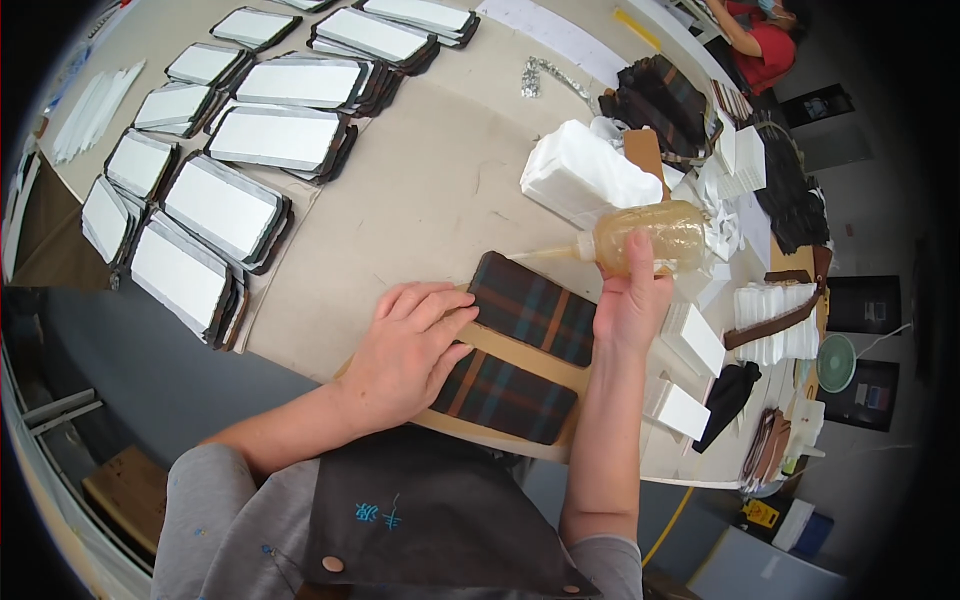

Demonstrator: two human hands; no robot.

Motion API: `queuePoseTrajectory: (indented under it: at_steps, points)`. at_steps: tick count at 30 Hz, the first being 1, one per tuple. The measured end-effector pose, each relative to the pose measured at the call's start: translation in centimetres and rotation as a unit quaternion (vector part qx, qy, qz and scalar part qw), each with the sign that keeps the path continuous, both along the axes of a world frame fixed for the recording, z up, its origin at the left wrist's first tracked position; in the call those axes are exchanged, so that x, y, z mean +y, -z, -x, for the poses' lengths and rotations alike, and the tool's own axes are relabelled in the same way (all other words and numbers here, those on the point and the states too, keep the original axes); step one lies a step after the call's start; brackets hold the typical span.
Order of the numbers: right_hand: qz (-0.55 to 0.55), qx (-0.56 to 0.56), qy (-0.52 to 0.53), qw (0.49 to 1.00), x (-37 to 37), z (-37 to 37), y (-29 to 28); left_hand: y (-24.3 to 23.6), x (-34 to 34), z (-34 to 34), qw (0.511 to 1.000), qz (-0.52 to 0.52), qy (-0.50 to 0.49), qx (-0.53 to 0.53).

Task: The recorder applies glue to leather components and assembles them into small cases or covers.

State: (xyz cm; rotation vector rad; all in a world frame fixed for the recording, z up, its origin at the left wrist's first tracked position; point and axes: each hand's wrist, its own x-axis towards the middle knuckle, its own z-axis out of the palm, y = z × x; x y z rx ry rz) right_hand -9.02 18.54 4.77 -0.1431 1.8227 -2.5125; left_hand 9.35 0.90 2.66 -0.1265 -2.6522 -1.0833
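Wrapped in my right hand point(634, 300) is a clear squeeze bottle point(650, 238) of amber liquid, tipped sideways. Its long thin nozzle points left, its tip close to the top edge of a dark plaid panel point(535, 312). My left hand point(415, 345) has its fingers bent against the left end of that panel, fingertips pressed on its edge. A second plaid panel point(508, 397) lies nearer to me, partly under the left hand's thumb side. Both panels rest on a tan board point(530, 358) at the table's front edge.
Stacks of white-faced, dark-edged panels point(290, 135) cover the table's left side. To the right stand a white wrapped block point(575, 170), white blocks point(692, 338), a dark plaid bundle point(660, 100) and a black cloth point(728, 405). A person in red point(765, 50) is at the far right.
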Motion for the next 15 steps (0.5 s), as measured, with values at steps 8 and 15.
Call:
queuePoseTrajectory:
  at_steps: [8, 15]
  points:
    - [-0.002, -0.019, 0.001, 1.0, -1.0, -0.1, 0.6, 0.4, 0.0, 0.2, 1.0, -0.009, -0.018, 0.005]
    - [-0.037, -0.012, -0.01, 0.999, -0.4, 0.4, 1.5, 0.2, -0.1, 0.0, 1.0, -0.005, -0.022, 0.0]
